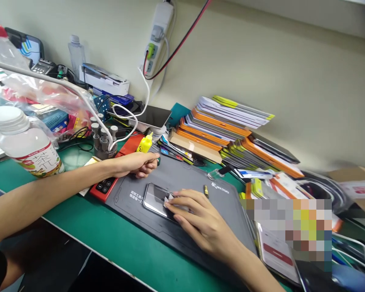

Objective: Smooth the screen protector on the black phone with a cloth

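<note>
A smartphone [155, 198] with a dark, glossy screen lies face up on the grey work mat [182, 174]. Over its right part is my right hand [197, 219], fingers bent together around a small white wipe [168, 200] that touches the glass. My left hand [141, 165] is closed in a fist above the mat's back left part, behind the phone. A small dark bit shows at its thumb, too little to name. Just behind that hand stands a yellow bottle [145, 142]. A small brass-coloured piece [206, 191] lies on the mat right of the phone.
Stacked orange, grey and yellow flat boxes [213, 121] line the wall. At left are a large plastic jar [24, 142], a grey tool holder [105, 142] and a red device with buttons [105, 186]. Another phone [275, 251] lies at right. A white cable [63, 83] crosses the left side.
</note>
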Tool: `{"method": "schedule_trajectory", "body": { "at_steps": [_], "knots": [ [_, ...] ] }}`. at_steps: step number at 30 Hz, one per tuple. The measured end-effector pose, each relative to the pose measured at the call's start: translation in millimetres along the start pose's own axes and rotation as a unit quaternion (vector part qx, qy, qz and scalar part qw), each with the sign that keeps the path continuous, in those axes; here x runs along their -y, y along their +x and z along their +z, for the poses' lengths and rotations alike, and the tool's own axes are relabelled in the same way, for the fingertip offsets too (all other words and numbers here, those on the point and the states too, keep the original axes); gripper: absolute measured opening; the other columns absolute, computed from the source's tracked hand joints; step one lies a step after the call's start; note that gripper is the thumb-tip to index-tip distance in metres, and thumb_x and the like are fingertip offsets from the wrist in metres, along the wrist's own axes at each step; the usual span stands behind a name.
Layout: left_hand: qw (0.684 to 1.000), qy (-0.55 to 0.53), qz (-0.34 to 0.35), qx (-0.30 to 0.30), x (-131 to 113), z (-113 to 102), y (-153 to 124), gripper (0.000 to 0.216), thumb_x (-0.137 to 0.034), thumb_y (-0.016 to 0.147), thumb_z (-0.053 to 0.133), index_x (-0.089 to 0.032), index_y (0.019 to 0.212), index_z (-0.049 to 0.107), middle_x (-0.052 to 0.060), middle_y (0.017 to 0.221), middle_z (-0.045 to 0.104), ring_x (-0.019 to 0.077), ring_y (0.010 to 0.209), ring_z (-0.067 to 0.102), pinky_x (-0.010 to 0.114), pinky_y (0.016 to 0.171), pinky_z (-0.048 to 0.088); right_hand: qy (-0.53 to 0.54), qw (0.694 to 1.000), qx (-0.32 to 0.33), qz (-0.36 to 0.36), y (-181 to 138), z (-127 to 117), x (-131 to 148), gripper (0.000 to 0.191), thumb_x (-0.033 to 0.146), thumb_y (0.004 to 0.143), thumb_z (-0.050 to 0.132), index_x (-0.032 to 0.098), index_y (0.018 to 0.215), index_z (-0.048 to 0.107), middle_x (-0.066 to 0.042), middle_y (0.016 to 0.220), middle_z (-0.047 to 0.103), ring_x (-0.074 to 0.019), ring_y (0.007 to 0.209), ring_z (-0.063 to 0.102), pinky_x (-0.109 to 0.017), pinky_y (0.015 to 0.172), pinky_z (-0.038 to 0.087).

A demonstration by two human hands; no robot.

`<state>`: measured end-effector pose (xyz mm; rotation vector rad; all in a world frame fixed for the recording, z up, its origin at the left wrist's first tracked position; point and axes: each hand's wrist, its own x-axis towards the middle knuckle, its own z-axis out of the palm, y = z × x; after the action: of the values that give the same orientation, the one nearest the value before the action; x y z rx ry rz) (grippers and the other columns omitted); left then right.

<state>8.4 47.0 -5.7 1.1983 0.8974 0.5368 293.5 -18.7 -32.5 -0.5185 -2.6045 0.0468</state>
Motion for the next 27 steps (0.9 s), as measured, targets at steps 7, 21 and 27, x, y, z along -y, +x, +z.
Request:
{"method": "schedule_trajectory", "body": {
  "at_steps": [7, 21, 27],
  "knots": [
    [1.000, -0.013, 0.003, -0.003, 1, 0, 1, 0.052, -0.054, 0.110, 0.044, -0.022, 0.069, 0.037, -0.007, 0.063, 0.028, 0.0098, 0.052, 0.029, 0.025, 0.053, 0.024, 0.008, 1.000, 0.008, -0.006, 1, 0, 2, 0.028, 0.016, 0.108, 0.058, 0.018, 0.132, 0.072, -0.011, 0.120, 0.078, -0.0246, 0.122, 0.066, -0.044, 0.105, 0.057],
    [1.000, -0.005, 0.005, -0.006, -2, 1, -1, 0.054, -0.058, 0.106, 0.052, -0.022, 0.068, 0.038, -0.007, 0.064, 0.028, 0.0092, 0.052, 0.031, 0.024, 0.054, 0.027, 0.014, 1.000, 0.003, -0.012, 26, 10, 7, 0.025, 0.017, 0.109, 0.057, 0.015, 0.129, 0.072, -0.012, 0.120, 0.077, -0.0261, 0.121, 0.067, -0.047, 0.106, 0.057],
    [1.000, -0.019, 0.003, -0.003, -2, 1, 0, 0.053, -0.057, 0.106, 0.053, -0.022, 0.069, 0.038, -0.007, 0.064, 0.029, 0.0089, 0.053, 0.030, 0.024, 0.054, 0.025, -0.016, 1.000, -0.005, 0.005, 4, 3, 3, 0.027, 0.016, 0.109, 0.057, 0.016, 0.132, 0.071, -0.012, 0.119, 0.078, -0.0265, 0.119, 0.068, -0.047, 0.101, 0.061]
  ]
}}
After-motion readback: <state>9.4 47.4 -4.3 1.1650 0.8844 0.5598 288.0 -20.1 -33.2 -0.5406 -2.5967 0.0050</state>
